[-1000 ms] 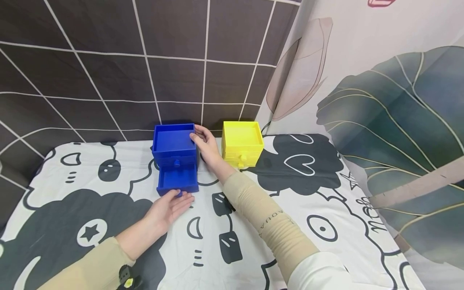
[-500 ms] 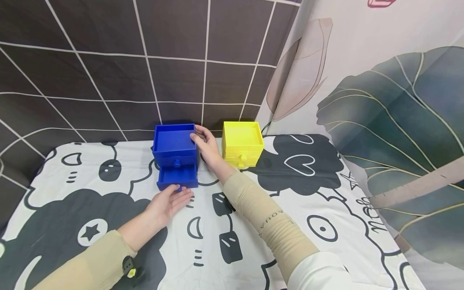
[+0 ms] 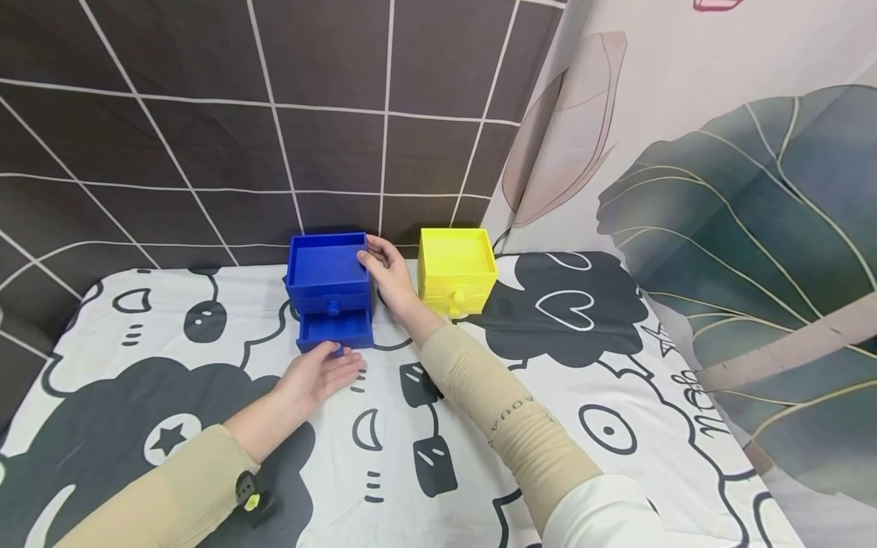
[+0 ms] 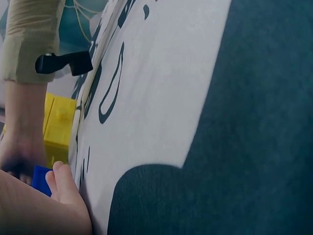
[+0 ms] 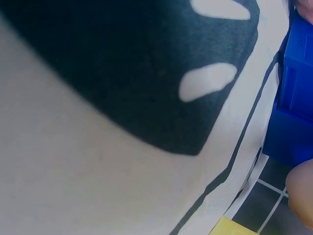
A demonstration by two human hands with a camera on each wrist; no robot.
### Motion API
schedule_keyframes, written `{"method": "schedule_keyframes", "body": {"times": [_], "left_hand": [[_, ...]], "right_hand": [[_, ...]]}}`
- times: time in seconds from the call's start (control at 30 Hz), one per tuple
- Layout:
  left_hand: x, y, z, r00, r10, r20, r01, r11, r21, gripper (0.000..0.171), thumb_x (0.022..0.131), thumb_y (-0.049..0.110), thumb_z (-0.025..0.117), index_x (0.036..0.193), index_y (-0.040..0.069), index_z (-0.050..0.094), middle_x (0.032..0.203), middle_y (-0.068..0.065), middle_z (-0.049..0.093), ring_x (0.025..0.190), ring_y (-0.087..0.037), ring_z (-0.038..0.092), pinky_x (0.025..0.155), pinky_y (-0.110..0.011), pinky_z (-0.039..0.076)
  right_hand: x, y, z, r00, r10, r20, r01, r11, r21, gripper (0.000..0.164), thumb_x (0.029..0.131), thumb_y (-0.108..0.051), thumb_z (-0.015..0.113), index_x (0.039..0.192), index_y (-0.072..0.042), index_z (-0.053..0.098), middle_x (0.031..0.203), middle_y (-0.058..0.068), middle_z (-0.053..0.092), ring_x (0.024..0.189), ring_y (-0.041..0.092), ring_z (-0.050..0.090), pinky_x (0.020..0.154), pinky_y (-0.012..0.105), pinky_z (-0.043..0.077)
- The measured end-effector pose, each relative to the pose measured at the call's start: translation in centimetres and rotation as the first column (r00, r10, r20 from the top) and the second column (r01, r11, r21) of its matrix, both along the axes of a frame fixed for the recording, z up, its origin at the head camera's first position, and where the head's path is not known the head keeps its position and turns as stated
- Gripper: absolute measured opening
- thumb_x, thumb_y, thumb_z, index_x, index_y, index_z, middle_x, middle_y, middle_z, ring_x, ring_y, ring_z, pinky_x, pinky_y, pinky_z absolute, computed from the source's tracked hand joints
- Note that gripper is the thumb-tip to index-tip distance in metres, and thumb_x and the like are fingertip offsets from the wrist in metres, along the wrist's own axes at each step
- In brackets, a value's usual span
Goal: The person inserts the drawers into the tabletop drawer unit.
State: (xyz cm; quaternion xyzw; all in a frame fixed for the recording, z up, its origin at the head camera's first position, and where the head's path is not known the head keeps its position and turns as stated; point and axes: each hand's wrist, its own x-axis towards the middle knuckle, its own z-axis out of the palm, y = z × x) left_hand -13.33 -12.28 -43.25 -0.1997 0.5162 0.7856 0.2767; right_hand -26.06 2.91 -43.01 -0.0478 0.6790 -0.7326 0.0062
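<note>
A small blue drawer box (image 3: 327, 266) stands near the back of the cloth, its lower drawer (image 3: 336, 329) partly pulled out. My left hand (image 3: 317, 378) is at the drawer's front, palm turned up, fingers mostly straight. Its thumb touches the front by the round knob, which is largely hidden. My right hand (image 3: 390, 275) holds the box's right side, thumb at the top rim and fingers toward the back. In the right wrist view only small parts of that hand show beside the blue box (image 5: 293, 129). Nothing is visible inside the open drawer.
A yellow drawer box (image 3: 457, 266) stands right of the blue one, close to my right wrist. Behind both hangs a dark cloth with white grid lines (image 3: 329, 152). A black-and-white patterned cloth (image 3: 384, 472) covers the surface beneath.
The blue lower drawer has slid a little farther inward, away from me, with my left hand moving along at its front. My right hand has stayed on the blue box.
</note>
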Motion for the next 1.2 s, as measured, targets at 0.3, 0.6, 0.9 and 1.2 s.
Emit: {"method": "schedule_keyframes", "body": {"times": [0.3, 0.6, 0.9, 1.2], "left_hand": [[-0.4, -0.2, 0.0, 1.0, 0.007, 0.0, -0.007, 1.0, -0.003, 0.049, 0.115, 0.02, 0.038, 0.154, -0.01, 0.038, 0.124, -0.013, 0.076, 0.092, -0.008, 0.076, 0.118, -0.038, 0.045], [-0.7, 0.1, -0.1, 0.999, 0.042, -0.005, -0.042, 0.999, 0.033, 0.031, 0.115, 0.019, 0.037, 0.133, -0.002, 0.051, 0.099, -0.003, 0.077, 0.09, -0.007, 0.076, 0.111, -0.031, 0.054], [-1.7, 0.0, -0.1, 0.999, 0.054, 0.006, -0.054, 0.997, 0.063, 0.028, 0.116, 0.021, 0.036, 0.13, 0.001, 0.05, 0.119, -0.011, 0.076, 0.093, -0.009, 0.077, 0.117, -0.034, 0.049], [-2.8, -0.2, 0.0, 0.999, 0.05, 0.015, -0.052, 0.994, 0.095, 0.025, 0.116, 0.022, 0.037, 0.129, 0.004, 0.048, 0.121, -0.011, 0.074, 0.097, -0.01, 0.077, 0.121, -0.034, 0.045]], "right_hand": [[0.1, 0.1, 0.1, 1.0, -0.003, -0.006, 0.003, 1.0, -0.015, 0.047, 0.105, -0.008, 0.058, 0.15, 0.004, 0.051, 0.153, 0.024, 0.055, 0.143, 0.036, 0.053, 0.125, 0.04, 0.046], [0.2, 0.2, -0.1, 1.0, -0.011, 0.003, 0.011, 1.0, -0.021, 0.047, 0.105, -0.008, 0.059, 0.15, 0.004, 0.052, 0.153, 0.024, 0.055, 0.142, 0.036, 0.054, 0.124, 0.039, 0.047], [0.1, 0.0, 0.0, 1.0, 0.003, -0.008, -0.003, 1.0, -0.031, 0.047, 0.105, -0.008, 0.059, 0.15, 0.005, 0.051, 0.153, 0.025, 0.055, 0.142, 0.037, 0.054, 0.124, 0.038, 0.048], [0.1, -0.1, 0.2, 1.0, -0.002, -0.01, 0.002, 1.0, -0.03, 0.047, 0.105, -0.008, 0.058, 0.15, 0.005, 0.051, 0.153, 0.025, 0.055, 0.142, 0.037, 0.054, 0.124, 0.039, 0.047]]}}
